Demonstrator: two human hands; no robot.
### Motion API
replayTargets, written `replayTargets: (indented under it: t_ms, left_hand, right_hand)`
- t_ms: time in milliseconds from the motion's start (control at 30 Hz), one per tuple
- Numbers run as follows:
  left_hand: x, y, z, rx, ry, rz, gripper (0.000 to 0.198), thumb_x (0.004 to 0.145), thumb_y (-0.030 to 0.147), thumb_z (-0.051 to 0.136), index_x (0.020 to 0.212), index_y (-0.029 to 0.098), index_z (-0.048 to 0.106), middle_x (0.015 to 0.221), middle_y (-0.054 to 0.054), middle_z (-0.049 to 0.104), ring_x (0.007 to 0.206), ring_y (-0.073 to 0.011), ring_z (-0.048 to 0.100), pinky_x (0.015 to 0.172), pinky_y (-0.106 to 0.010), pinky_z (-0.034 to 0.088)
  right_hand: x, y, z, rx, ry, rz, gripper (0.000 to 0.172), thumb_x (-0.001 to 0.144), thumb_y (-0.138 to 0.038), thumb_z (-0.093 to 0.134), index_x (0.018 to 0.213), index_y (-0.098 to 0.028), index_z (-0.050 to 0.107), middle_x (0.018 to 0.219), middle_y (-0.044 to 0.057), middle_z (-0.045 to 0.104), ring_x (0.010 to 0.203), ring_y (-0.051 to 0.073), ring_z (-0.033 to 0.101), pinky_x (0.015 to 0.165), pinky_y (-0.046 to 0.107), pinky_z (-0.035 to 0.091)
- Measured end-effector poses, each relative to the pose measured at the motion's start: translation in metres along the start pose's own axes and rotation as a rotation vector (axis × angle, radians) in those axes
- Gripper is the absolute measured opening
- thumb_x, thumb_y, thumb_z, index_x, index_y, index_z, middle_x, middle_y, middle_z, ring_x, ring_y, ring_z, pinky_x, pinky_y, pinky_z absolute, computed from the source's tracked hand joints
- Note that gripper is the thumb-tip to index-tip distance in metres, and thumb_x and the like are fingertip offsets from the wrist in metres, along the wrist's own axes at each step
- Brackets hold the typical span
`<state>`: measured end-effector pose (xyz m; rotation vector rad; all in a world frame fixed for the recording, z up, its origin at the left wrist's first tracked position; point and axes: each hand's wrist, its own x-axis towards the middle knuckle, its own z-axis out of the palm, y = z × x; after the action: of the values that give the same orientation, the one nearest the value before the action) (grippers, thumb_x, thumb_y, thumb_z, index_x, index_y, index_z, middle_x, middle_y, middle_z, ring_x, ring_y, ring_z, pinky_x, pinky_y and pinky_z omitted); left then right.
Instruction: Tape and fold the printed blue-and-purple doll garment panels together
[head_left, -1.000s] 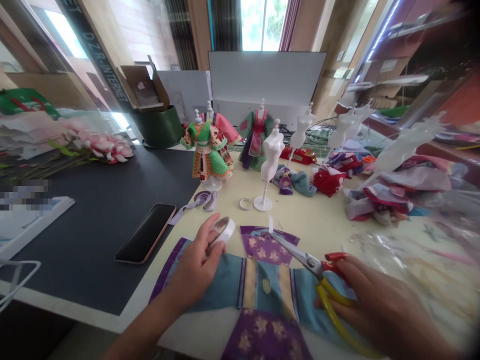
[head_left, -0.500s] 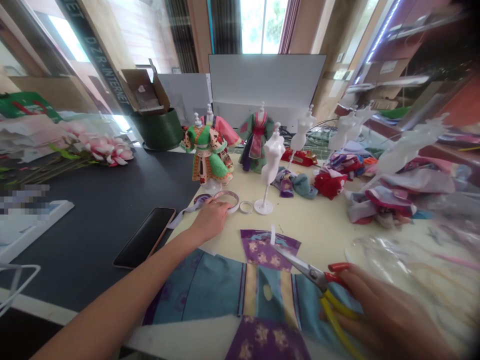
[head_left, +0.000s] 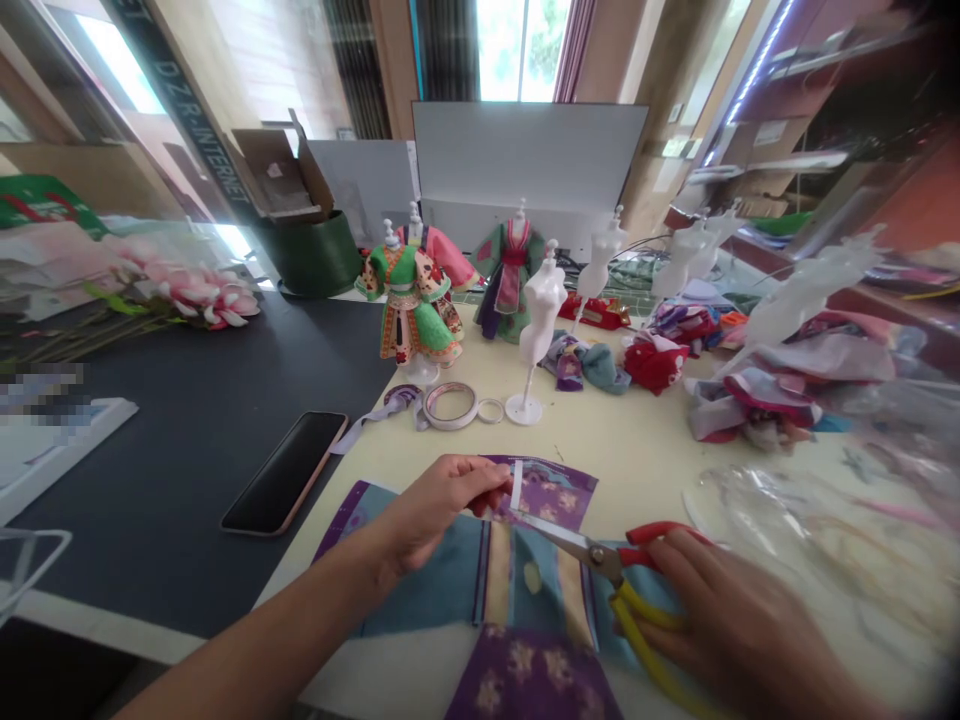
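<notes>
My right hand (head_left: 712, 610) grips a pair of scissors (head_left: 596, 555) with red and yellow handles, its blades pointing left over the fabric. My left hand (head_left: 450, 500) is closed in a pinch at a short strip of white tape (head_left: 517, 482), right by the scissor tips. Beneath both hands lies a blue fabric piece (head_left: 427, 580) with cream and purple bands. A purple patterned piece (head_left: 559, 495) is at its far edge, and another purple piece (head_left: 536, 670) lies at the near edge.
A large tape roll (head_left: 450, 406) and a small tape roll (head_left: 491, 410) lie beyond my left hand, near a white mannequin (head_left: 541, 310). Dressed mannequins (head_left: 409, 295) stand behind. A phone (head_left: 289, 470) lies left; clear plastic bags (head_left: 787, 540) are at right.
My left hand has come from the large tape roll toward me, to the white strip at the scissor tips. The scissors and strip have shifted slightly left.
</notes>
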<state>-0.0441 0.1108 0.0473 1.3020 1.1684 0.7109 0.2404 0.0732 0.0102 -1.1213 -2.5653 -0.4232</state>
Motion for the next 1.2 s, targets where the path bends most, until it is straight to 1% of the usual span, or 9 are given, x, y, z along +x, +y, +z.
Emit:
replayTargets:
  t_ms: [133,333,433,533,667,800,900,1033,1200]
  left_hand:
    - [-0.002,0.002,0.005,-0.168,0.006,-0.048,0.027,0.08,0.035,0.055,0.063,0.015,0.053,0.061,0.004,0.044,0.059,-0.0087,0.038,0.06,-0.021,0.035]
    - [-0.008,0.003,0.014,-0.241,0.088,-0.077,0.01,0.074,0.024,0.064,0.072,0.015,0.06,0.066,0.003,0.05,0.062,-0.0085,0.04,0.062,-0.021,0.034]
    - [-0.013,0.001,0.02,-0.169,0.146,0.036,0.013,0.079,0.026,0.06,0.07,0.016,0.059,0.067,0.003,0.051,0.064,-0.0088,0.042,0.063,-0.02,0.035]
    - [-0.016,-0.003,0.022,-0.104,0.27,0.219,0.013,0.082,0.026,0.058,0.071,0.019,0.06,0.067,0.004,0.05,0.065,-0.0087,0.043,0.063,-0.019,0.036]
    - [-0.016,-0.005,0.018,-0.239,0.484,0.361,0.008,0.08,0.024,0.062,0.073,0.021,0.062,0.069,0.005,0.054,0.068,-0.0087,0.047,0.064,-0.017,0.038]
    - [-0.015,-0.011,0.011,-0.274,0.549,0.333,0.008,0.076,0.026,0.066,0.07,0.022,0.063,0.067,0.005,0.055,0.067,-0.0086,0.048,0.063,-0.015,0.04]
    - [-0.015,-0.02,0.007,-0.292,0.547,0.255,0.011,0.077,0.031,0.067,0.071,0.023,0.064,0.067,0.005,0.054,0.068,-0.0089,0.048,0.064,-0.015,0.041]
    - [-0.02,-0.027,0.005,-0.321,0.515,0.151,0.014,0.076,0.035,0.068,0.072,0.022,0.063,0.067,0.004,0.054,0.069,-0.0097,0.048,0.066,-0.016,0.042]
    - [-0.03,-0.028,0.005,-0.31,0.485,0.072,0.02,0.075,0.04,0.068,0.07,0.022,0.062,0.068,0.003,0.053,0.071,-0.0111,0.047,0.067,-0.017,0.042]
  right_hand:
    - [-0.003,-0.002,-0.001,0.001,-0.013,0.005,0.032,0.087,-0.049,0.044,0.098,-0.02,0.054,0.086,0.006,0.065,0.062,0.02,0.061,0.049,0.032,0.046]
    - [-0.004,-0.005,-0.005,0.017,0.015,0.001,0.03,0.084,-0.044,0.051,0.099,-0.018,0.054,0.087,0.008,0.065,0.065,0.021,0.061,0.053,0.032,0.048]
    - [-0.002,-0.006,-0.01,0.048,0.006,0.013,0.032,0.079,-0.042,0.056,0.1,-0.018,0.053,0.089,0.008,0.065,0.064,0.021,0.061,0.052,0.031,0.048]
    - [0.002,-0.008,-0.016,0.107,-0.058,0.04,0.037,0.073,-0.039,0.062,0.102,-0.016,0.053,0.093,0.01,0.064,0.071,0.023,0.063,0.056,0.032,0.05]
    - [0.004,-0.004,-0.023,0.125,-0.114,0.05,0.04,0.072,-0.044,0.062,0.099,-0.015,0.056,0.091,0.011,0.064,0.073,0.024,0.063,0.058,0.034,0.05]
    - [0.01,0.028,-0.019,0.042,-0.096,0.26,0.034,0.081,-0.045,0.054,0.103,-0.019,0.058,0.103,0.01,0.064,0.074,0.023,0.064,0.058,0.033,0.047]
    - [0.019,0.066,-0.004,-0.028,-0.228,0.483,0.041,0.081,-0.047,0.052,0.11,-0.018,0.058,0.103,0.01,0.065,0.075,0.025,0.065,0.057,0.033,0.044]
    - [0.036,0.108,0.025,0.006,-0.296,0.478,0.041,0.078,-0.043,0.054,0.109,-0.017,0.061,0.092,0.01,0.067,0.07,0.024,0.064,0.053,0.03,0.04]
    - [0.059,0.131,0.05,0.104,-0.318,0.399,0.04,0.077,-0.039,0.056,0.112,-0.02,0.061,0.099,0.01,0.066,0.078,0.024,0.063,0.057,0.029,0.042]
